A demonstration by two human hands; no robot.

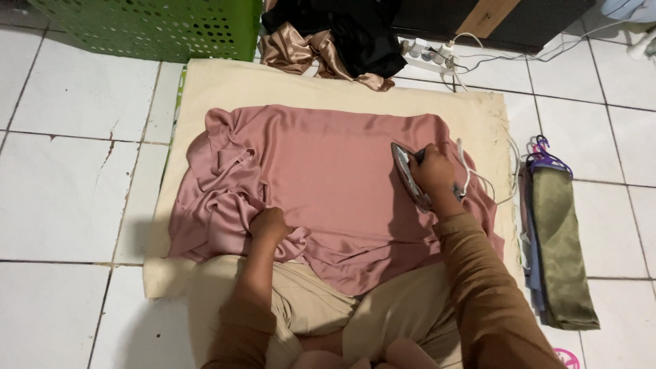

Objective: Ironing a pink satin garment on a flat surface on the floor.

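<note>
A dusty-pink satin cloth lies spread over a cream pad on the tiled floor, smooth in the middle and bunched at its left side. My right hand grips the handle of a silver iron resting on the cloth's right part. The iron's white cord loops off to the right. My left hand presses on the crumpled near-left part of the cloth, fingers curled into the folds. Both arms wear brown sleeves.
A green perforated basket stands at the back left. Black and bronze satin clothes lie heaped behind the pad, next to a white power strip. Folded olive cloth on hangers lies at the right.
</note>
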